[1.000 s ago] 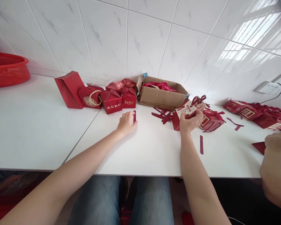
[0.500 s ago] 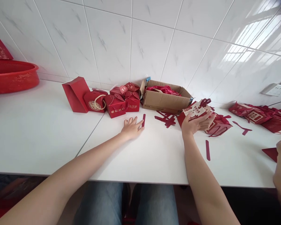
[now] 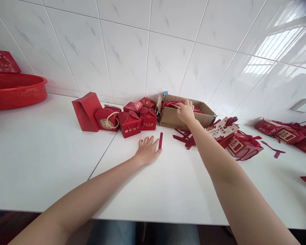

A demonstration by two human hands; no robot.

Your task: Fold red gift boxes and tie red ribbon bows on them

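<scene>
A: Veined white tiles (image 3: 124, 47) are lining the wall, with the white bench (image 3: 40, 163) running along below. Where is the right hand (image 3: 186, 110) now?
B: It's reaching over the cardboard carton (image 3: 173, 119) by the bench's back edge. The view from half a second ago is showing it on the printed red box (image 3: 223, 131), just right of the carton.
A: Is it pinching anything?
B: I can't tell; its fingers are overlapping red ribbons (image 3: 169, 104) and a pale piece (image 3: 176, 106) inside.
A: And the left hand (image 3: 148, 151)?
B: It's lying on the bench, fingers spreading apart as before, the thumb touching the near end of a dark red strip (image 3: 160, 140). That strip is lying closer to the back edge than the front.
A: What's standing beyond?
B: Small gift boxes (image 3: 129, 124) are lining the back edge, and a red basket (image 3: 20, 97) is sitting farther left.
</scene>
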